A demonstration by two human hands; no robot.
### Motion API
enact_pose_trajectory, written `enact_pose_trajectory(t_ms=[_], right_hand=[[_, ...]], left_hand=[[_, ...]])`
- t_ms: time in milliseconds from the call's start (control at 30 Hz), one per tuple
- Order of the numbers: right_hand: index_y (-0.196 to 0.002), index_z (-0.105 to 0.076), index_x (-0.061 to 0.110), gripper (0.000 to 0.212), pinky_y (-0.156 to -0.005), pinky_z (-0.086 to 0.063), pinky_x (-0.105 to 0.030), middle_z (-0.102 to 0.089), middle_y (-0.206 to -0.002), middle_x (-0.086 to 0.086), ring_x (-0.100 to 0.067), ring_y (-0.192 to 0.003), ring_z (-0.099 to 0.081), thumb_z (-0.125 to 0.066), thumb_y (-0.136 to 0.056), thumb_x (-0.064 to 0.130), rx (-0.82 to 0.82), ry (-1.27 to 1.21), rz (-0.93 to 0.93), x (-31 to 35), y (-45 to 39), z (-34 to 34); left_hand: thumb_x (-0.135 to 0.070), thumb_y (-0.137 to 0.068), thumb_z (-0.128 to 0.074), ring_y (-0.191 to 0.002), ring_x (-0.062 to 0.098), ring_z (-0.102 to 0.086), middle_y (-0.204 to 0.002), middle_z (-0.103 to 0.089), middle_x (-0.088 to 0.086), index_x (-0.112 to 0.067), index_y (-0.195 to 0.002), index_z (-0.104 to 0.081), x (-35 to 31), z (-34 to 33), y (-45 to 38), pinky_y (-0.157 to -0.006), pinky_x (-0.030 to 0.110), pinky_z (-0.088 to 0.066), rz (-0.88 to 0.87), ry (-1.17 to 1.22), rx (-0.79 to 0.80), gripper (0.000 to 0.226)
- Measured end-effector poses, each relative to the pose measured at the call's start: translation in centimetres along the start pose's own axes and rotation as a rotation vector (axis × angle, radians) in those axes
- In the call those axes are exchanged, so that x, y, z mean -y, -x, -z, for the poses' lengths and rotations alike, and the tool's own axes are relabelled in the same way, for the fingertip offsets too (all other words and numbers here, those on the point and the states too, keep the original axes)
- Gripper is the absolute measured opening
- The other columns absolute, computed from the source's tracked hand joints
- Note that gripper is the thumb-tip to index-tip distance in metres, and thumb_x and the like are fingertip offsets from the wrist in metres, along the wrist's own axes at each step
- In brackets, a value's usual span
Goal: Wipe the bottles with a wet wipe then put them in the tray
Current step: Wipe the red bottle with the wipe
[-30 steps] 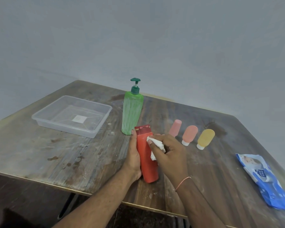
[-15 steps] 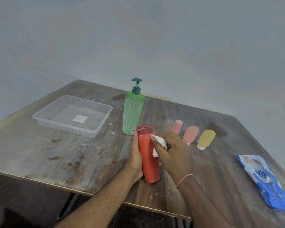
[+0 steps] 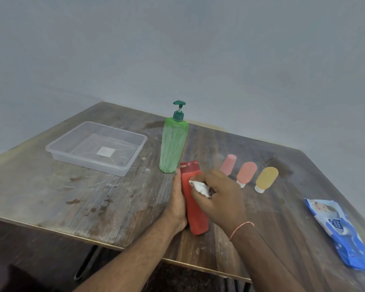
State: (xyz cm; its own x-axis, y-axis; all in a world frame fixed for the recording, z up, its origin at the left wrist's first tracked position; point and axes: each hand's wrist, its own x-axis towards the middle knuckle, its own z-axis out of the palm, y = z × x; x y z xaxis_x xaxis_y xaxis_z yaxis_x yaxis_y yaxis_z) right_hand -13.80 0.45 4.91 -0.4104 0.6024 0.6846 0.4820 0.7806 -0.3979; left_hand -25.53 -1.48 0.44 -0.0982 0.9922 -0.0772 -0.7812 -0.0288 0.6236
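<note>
Head view: red bottle [image 3: 193, 199] upright on table [image 3: 72, 197], cap up, just before green pump bottle [image 3: 173, 144]. Left hand [image 3: 177, 205] wraps it; right hand [image 3: 221, 199] pinches wet wipe [image 3: 199, 187] against it.

Just the one head cam, worn up high, tilted forward and down across the wooden table [image 3: 76, 199] toward the grey wall [image 3: 177, 49]. Close in on the near edge, forearms coming in from the bottom. Wide-angle, so nothing shared with another view.
</note>
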Motion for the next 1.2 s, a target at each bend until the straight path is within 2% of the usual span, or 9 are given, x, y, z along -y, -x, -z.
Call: enact_pose_trajectory(t_ms=[133, 300, 400, 500, 567, 700, 833, 1033, 1200], right_hand=[[-0.108, -0.082, 0.030, 0.018, -0.067, -0.057, -0.037, -0.067, -0.095, 0.014, -0.007, -0.086, -0.067, -0.079, -0.091, 0.026, -0.016, 0.035, 0.012, 0.9, -0.7, -0.7], [-0.108, -0.081, 0.035, 0.024, -0.062, -0.056, -0.037, -0.067, -0.097, 0.013, -0.009, -0.083, -0.069, -0.076, -0.086, 0.028, 0.137, 0.104, 0.092, 1.3, -0.7, 0.0], [-0.108, -0.080, 0.036, 0.028, -0.062, -0.057, -0.038, -0.068, -0.101, 0.014, -0.009, -0.086, -0.069, -0.075, -0.082, 0.029, 0.232, 0.165, 0.147, 1.0, 0.0, 0.7], [-0.111, -0.079, 0.037, 0.031, -0.060, -0.057, -0.038, -0.068, -0.105, 0.016, -0.011, -0.088, -0.065, -0.076, -0.081, 0.028, 0.296, 0.221, 0.186, 0.6, 1.6, 1.2], [-0.112, -0.078, 0.038, 0.030, -0.061, -0.057, -0.034, -0.067, -0.106, 0.017, -0.009, -0.089, -0.066, -0.074, -0.084, 0.030, 0.299, 0.222, 0.184, 0.2, 2.6, 1.5], [-0.113, -0.078, 0.039, 0.028, -0.062, -0.056, -0.029, -0.066, -0.106, 0.017, -0.010, -0.083, -0.069, -0.068, -0.087, 0.036, 0.338, 0.230, 0.205, 0.2, 4.8, 1.7], [-0.111, -0.079, 0.040, 0.019, -0.058, -0.056, -0.029, -0.066, -0.106, 0.017, -0.010, -0.079, -0.070, -0.070, -0.095, 0.037, 0.337, 0.259, 0.225, 0.2, 7.0, 1.9], [-0.112, -0.077, 0.040, 0.021, -0.050, -0.050, -0.025, -0.065, -0.107, 0.018, -0.009, -0.074, -0.067, -0.062, -0.097, 0.038, 0.380, 0.313, 0.264, 0.1, 9.9, 2.3], [-0.113, -0.074, 0.042, 0.029, -0.056, -0.052, -0.023, -0.064, -0.110, 0.019, -0.008, -0.084, -0.067, -0.068, -0.088, 0.031, 0.367, 0.317, 0.233, -0.6, 10.9, 2.7]], left_hand=[[-0.064, -0.103, -0.037, -0.108, 0.025, -0.076, -0.114, -0.078, 0.015, -0.015, -0.104, -0.083, 0.2, 0.1, 0.0, -0.086, 0.036, -0.062, -0.018, 0.001, 0.009, 0.067], [-0.058, -0.104, -0.038, -0.096, 0.022, -0.078, -0.097, -0.078, 0.011, -0.016, -0.090, -0.084, 0.4, 0.6, -0.2, -0.080, 0.033, -0.063, -0.003, 0.041, 0.060, 0.064], [-0.068, -0.100, -0.046, -0.114, 0.034, -0.073, -0.115, -0.074, 0.024, -0.004, -0.110, -0.079, 0.3, 1.1, -0.4, -0.099, 0.045, -0.059, 0.047, 0.018, 0.052, 0.073], [-0.080, -0.097, -0.043, -0.122, 0.038, -0.066, -0.131, -0.067, 0.027, -0.005, -0.116, -0.075, 0.4, 1.5, -0.5, -0.120, 0.054, -0.038, 0.087, -0.025, 0.085, 0.084], [-0.080, -0.097, -0.043, -0.117, 0.035, -0.067, -0.133, -0.064, 0.026, -0.009, -0.114, -0.072, 0.4, 1.4, -0.5, -0.116, 0.052, -0.043, 0.092, -0.043, 0.103, 0.078], [-0.077, -0.097, -0.041, -0.099, 0.033, -0.070, -0.128, -0.067, 0.024, -0.009, -0.110, -0.069, 0.2, 1.1, -0.5, -0.092, 0.044, -0.057, 0.077, -0.046, 0.124, 0.075], [-0.078, -0.096, -0.040, -0.089, 0.033, -0.066, -0.126, -0.068, 0.021, -0.011, -0.109, -0.069, 0.2, 1.0, -0.6, -0.075, 0.040, -0.057, 0.070, -0.041, 0.157, 0.074], [-0.081, -0.098, -0.033, -0.090, 0.032, -0.065, -0.134, -0.066, 0.020, -0.012, -0.118, -0.062, 0.3, 1.2, -0.6, -0.068, 0.041, -0.056, 0.080, -0.067, 0.192, 0.078], [-0.083, -0.097, -0.032, -0.090, 0.034, -0.066, -0.136, -0.066, 0.023, -0.013, -0.117, -0.063, 0.1, 1.2, -0.5, -0.069, 0.040, -0.056, 0.070, -0.092, 0.204, 0.078]])
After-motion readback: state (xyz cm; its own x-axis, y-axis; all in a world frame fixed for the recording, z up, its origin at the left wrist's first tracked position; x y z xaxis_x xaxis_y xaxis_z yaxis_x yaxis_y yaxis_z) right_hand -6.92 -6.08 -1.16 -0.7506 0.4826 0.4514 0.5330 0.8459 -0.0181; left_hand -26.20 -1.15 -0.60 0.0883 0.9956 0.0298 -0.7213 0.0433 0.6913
